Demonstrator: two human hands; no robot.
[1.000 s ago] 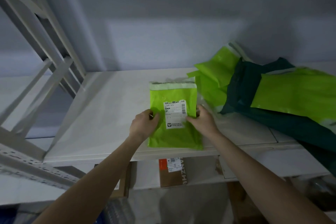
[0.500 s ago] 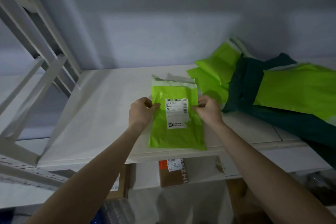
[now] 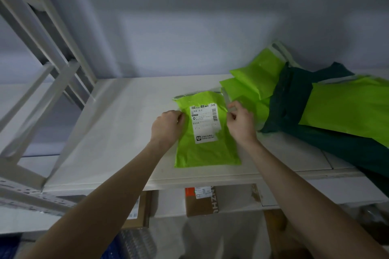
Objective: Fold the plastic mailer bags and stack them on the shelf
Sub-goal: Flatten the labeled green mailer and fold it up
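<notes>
A lime-green mailer bag (image 3: pixel 207 152) with a white shipping label lies flat on the white shelf (image 3: pixel 109 132), near its front edge. My left hand (image 3: pixel 167 126) pinches the bag's left edge beside the label. My right hand (image 3: pixel 240 122) pinches its right edge, close to the grey sealing strip at the top right corner. To the right a loose pile holds more green mailer bags (image 3: pixel 255 75) and a dark green bag (image 3: pixel 294 99), with another lime-green one (image 3: pixel 349 109) lying on top.
The shelf's white metal upright and braces (image 3: pixel 52 65) rise at the left. A grey wall closes the back. Below the shelf stand cardboard boxes (image 3: pixel 202 202) on the lower level.
Both hands have slid up the bag's sides, from its middle toward the top. The bag lies slightly further back on the shelf, its top edge lifting a little.
</notes>
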